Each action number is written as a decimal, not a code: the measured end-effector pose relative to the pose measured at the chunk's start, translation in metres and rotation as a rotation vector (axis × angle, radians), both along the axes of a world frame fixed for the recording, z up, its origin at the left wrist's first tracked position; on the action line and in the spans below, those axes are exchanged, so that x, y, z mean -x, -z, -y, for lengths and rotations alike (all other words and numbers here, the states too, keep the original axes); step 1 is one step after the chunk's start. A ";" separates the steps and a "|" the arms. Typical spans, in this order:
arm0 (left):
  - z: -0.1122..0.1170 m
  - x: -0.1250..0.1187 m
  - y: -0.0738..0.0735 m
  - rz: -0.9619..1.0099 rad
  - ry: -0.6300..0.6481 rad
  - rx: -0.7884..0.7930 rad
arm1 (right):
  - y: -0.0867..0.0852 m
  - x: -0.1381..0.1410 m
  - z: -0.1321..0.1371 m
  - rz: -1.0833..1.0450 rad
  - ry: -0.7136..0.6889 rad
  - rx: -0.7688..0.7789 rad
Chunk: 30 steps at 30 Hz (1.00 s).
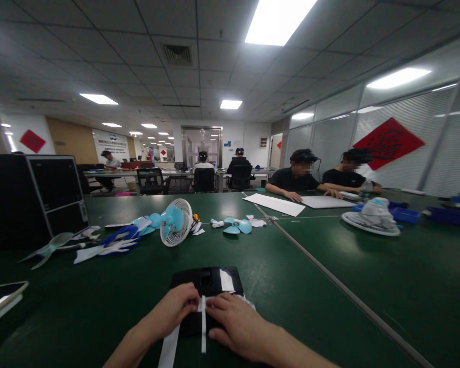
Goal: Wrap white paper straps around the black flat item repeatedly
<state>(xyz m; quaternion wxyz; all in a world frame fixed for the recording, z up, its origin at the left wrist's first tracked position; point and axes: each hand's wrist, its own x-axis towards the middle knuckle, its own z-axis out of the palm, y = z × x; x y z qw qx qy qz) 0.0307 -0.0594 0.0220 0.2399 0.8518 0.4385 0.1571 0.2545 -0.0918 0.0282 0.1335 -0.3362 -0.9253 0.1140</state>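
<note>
A black flat object (193, 278) lies on the green table (291, 291), a narrow white strip (203, 329) running toward the person between the curled left hand (178, 307) and the loosely spread right hand (243, 324); whether either grips anything cannot be told. If the 2 hands press unevenly, the strip could skew.

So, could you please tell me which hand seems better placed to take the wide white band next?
Probably the left: the left hand is right by the visible upper end of the wide white band, while the right hand is beyond the narrow white strip.
</note>
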 end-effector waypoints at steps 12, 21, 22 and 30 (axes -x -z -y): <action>-0.005 0.012 0.003 -0.047 -0.064 0.073 | -0.006 -0.019 -0.013 -0.026 0.067 0.088; -0.003 0.027 -0.009 -0.101 -0.129 0.209 | -0.008 -0.047 -0.034 0.001 0.166 0.128; -0.004 0.029 -0.008 -0.100 -0.127 0.211 | -0.009 -0.049 -0.035 0.002 0.174 0.138; -0.003 0.032 -0.012 -0.098 -0.155 0.255 | -0.015 -0.054 -0.036 -0.016 0.183 0.192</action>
